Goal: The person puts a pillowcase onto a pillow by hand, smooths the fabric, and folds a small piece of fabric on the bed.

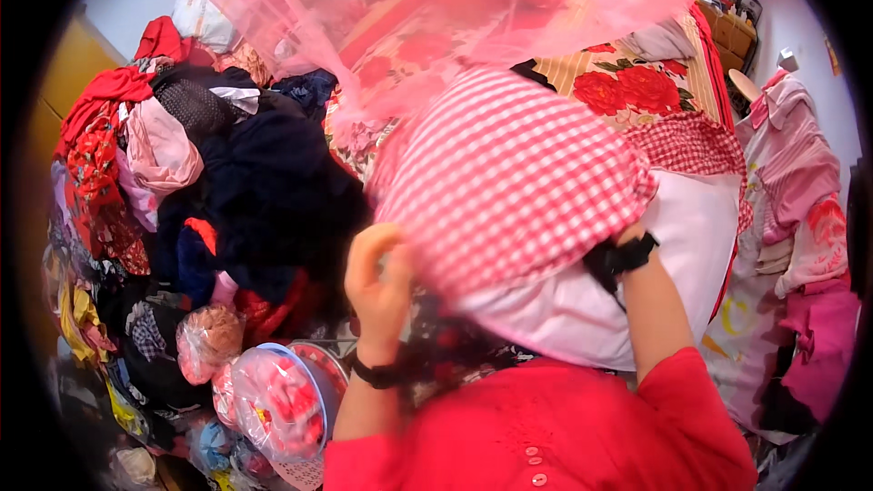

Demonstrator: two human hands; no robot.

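A red-and-white checked cloth [527,182] is raised in front of me, blurred along its lower left part. My left hand [376,277] is at its left edge, fingers curled in against the fabric. The checked cloth's right edge covers the fingers of my right hand [629,236], so their grip is hidden. Black bands circle both wrists. Beneath the checked cloth spreads a white cloth [696,227], and a smaller-checked red cloth [687,141] lies just beyond it.
A bed with a rose-patterned sheet [627,91] lies ahead, under pink netting [364,18]. Heaped clothes [264,182] fill the left side. At lower left are a plastic-wrapped bundle [277,405] and a blue-rimmed tub [318,386]. Pink garments [800,155] hang at right.
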